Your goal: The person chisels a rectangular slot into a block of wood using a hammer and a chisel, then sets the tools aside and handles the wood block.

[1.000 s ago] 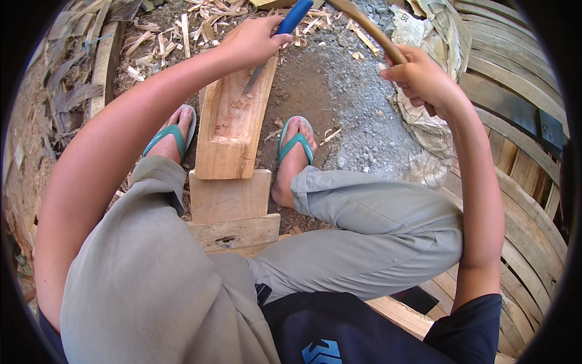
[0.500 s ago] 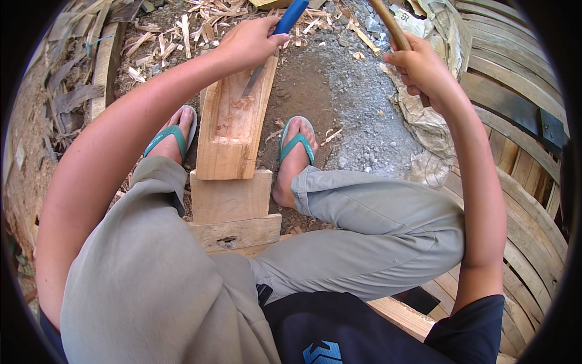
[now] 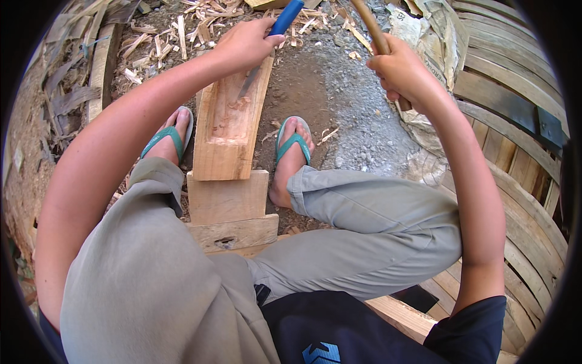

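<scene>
**Chisel set in the hollow, mallet raised**

The left hand (image 3: 245, 43) is wrapped around the blue handle of a chisel (image 3: 276, 33), fingers pressed together in a full fist. The steel blade slants down and rests its tip in the far end of the hollow cut into a wood block (image 3: 229, 124). The block lies lengthwise between the two feet in green sandals (image 3: 292, 142), its near end butted against a lower plank (image 3: 228, 197), with another plank below that.

The right hand (image 3: 403, 70) is closed around a wooden mallet handle (image 3: 370, 27), fingers curled tight; the head is out of the picture past the top edge, so its shape cannot be told. This hand is held up, well apart from the chisel.

The block looks like a thick, stiff, fairly heavy piece of pale timber; it should stay put under blows, the more so with the plank backing it. The walls of the hollow are thinner than the base and seem the likeliest part to split. The chisel is rigid and sharp at the tip; the handle, gripped low with its top left clear for striking, appears the safe hold.

Chips (image 3: 176, 39) litter the gravelly ground ahead. Curved slats (image 3: 515, 139) are stacked at the right, with crumpled sacking (image 3: 433, 36) beside them.
</scene>
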Demonstrator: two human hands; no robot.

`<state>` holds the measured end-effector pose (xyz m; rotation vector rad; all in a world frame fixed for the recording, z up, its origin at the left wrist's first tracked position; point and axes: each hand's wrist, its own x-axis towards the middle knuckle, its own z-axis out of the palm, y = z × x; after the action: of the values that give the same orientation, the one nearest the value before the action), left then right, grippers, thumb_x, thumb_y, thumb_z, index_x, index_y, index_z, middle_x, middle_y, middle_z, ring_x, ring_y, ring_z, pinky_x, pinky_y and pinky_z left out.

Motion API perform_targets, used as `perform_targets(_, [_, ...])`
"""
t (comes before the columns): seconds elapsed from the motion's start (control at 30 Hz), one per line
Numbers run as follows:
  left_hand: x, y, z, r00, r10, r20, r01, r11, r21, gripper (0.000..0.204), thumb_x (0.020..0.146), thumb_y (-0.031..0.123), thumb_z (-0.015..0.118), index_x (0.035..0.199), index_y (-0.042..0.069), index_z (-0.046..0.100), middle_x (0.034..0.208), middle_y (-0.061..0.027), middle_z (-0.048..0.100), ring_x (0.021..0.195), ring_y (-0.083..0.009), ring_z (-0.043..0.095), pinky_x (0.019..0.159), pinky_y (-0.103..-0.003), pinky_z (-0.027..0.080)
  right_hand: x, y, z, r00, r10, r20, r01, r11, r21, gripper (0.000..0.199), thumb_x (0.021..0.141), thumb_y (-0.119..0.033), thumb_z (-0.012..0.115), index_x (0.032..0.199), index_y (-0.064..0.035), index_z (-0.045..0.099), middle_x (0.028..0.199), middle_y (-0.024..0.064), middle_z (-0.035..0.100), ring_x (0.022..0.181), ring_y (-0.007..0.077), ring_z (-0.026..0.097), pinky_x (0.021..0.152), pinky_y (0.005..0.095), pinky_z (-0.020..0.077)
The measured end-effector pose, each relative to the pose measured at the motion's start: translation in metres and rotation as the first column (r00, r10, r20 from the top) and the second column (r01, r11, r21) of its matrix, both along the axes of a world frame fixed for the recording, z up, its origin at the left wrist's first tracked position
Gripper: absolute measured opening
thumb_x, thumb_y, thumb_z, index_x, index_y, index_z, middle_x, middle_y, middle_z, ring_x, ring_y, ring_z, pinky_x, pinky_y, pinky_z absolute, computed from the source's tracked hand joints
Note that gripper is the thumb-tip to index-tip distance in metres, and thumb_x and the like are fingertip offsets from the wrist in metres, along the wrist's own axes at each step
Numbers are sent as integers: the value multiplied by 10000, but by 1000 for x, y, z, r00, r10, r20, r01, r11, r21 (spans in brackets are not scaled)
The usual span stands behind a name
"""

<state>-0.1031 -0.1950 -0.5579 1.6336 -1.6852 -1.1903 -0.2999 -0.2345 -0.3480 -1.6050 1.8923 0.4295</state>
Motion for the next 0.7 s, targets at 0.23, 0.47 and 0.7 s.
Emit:
perform_targets(0.23, [-1, 1, -3, 1000, -22, -1, 22, 1000, -19, 446, 999, 380, 649, 1274, 29, 638, 855, -130, 696, 754, -247, 683, 710, -407, 518, -9, -18, 9, 981, -29, 191, 53, 991, -124, 145, 932, -114, 628, 958, -59, 497, 687, 6, 479, 524, 113, 465, 439, 287, 368])
perform_targets(0.47, [4, 5, -8, 1000, 5, 11, -5, 1000, 22, 416, 992, 398, 621, 1242, 70, 670, 911, -159, 728, 880, -321, 721, 799, -454, 538, 9, -13, 15, 997, 52, -56, -36, 964, 262, 157, 932, -79, 611, 986, -126, 471, 678, -53, 399, 520, 46, 350, 431, 242, 266])
perform_targets(0.7, [-3, -1, -4, 999, -33, 11, 33, 999, 29, 452, 1002, 387, 635, 1292, 40, 634, 923, -157, 706, 845, -283, 700, 773, -416, 524, -11, -10, -7, 982, -140, 129, 151, 985, -78, 185, 942, -99, 626, 1028, -119, 464, 680, -62, 389, 518, 41, 354, 430, 237, 280])
